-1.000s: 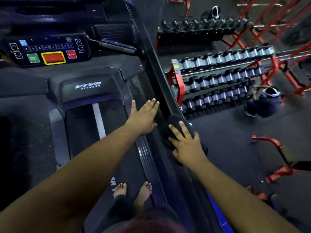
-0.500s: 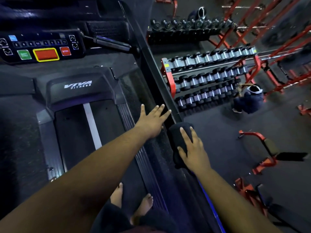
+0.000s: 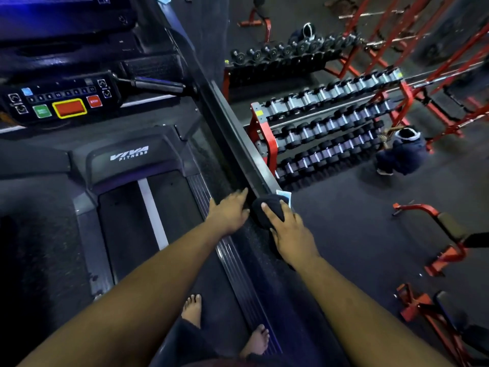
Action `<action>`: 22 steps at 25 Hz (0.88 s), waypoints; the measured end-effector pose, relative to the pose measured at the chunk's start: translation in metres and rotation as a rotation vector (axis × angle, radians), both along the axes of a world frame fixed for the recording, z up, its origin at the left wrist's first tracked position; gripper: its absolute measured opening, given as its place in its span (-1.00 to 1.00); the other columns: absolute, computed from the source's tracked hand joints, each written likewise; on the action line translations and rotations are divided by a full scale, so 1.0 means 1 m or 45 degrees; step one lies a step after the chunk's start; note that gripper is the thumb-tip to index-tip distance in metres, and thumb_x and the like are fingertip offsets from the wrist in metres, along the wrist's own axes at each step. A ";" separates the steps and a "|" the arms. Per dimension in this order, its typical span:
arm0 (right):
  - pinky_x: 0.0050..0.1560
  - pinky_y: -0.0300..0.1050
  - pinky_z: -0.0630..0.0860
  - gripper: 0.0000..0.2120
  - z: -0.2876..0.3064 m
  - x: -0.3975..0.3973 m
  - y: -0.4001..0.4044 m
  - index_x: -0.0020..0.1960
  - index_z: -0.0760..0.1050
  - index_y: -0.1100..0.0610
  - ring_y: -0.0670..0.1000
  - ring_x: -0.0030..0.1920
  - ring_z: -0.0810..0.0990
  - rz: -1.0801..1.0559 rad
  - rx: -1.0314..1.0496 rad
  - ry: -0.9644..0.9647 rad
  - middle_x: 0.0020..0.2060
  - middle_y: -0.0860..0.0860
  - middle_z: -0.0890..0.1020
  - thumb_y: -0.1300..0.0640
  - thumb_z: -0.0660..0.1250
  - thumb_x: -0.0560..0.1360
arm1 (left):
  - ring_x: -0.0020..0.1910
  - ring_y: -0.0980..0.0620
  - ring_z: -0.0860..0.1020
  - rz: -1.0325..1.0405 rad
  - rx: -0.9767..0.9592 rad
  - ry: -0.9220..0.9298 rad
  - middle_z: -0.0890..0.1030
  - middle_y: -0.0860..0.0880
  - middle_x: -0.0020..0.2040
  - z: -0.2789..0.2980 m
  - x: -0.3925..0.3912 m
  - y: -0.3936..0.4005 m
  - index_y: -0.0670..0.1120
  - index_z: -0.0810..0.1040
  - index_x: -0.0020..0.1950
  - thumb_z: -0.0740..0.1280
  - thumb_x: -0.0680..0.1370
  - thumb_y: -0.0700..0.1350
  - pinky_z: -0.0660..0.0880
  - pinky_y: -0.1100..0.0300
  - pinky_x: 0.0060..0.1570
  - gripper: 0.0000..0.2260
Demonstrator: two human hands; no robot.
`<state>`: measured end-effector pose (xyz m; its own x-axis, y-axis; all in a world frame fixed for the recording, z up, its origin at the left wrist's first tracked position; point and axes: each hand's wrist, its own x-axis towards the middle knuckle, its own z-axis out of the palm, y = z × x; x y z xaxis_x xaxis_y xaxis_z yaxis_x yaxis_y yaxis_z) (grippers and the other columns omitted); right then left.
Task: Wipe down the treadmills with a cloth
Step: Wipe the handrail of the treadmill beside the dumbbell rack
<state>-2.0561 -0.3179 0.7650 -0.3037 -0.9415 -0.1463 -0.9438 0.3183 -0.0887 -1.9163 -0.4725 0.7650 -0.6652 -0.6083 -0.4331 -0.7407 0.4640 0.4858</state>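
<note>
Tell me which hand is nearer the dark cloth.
Right. The right hand presses flat on the dark cloth on the treadmill's side rail; the left hand rests just beside it, apart.

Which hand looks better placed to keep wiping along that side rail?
The right hand: it already presses the dark cloth onto the side rail. The left hand lies flat beside it, holding nothing.
</note>
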 end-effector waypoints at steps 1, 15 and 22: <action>-0.04 0.12 0.62 -0.33 0.007 -0.004 0.004 0.56 -0.02 -0.29 0.20 0.31 0.40 0.003 -0.027 -0.059 0.54 0.10 0.19 0.06 0.26 0.61 | 0.50 -0.10 0.32 0.110 0.159 0.090 0.29 -0.10 0.56 -0.001 -0.002 0.015 -0.01 0.13 0.61 0.17 0.66 0.04 0.17 -0.17 0.50 -0.47; 0.34 0.14 0.43 -0.43 0.049 -0.054 -0.035 0.52 0.21 -0.25 0.15 0.46 0.25 0.084 -0.382 -0.351 0.54 0.06 0.17 -0.01 0.32 0.58 | 0.12 0.00 0.59 0.629 0.275 0.834 0.64 -0.07 0.13 0.041 -0.037 0.043 -0.14 0.55 0.23 0.23 0.61 -0.26 0.45 0.35 0.02 -0.77; 0.49 -0.03 0.24 -0.28 0.063 -0.082 -0.080 0.54 0.17 -0.26 0.01 0.52 0.15 0.061 -0.420 -0.796 0.53 -0.04 0.13 -0.05 0.44 0.49 | 0.15 0.02 0.63 0.878 0.661 1.117 0.66 -0.05 0.18 0.048 -0.068 0.011 -0.08 0.51 0.33 0.36 0.59 -0.02 0.57 0.15 0.11 -0.67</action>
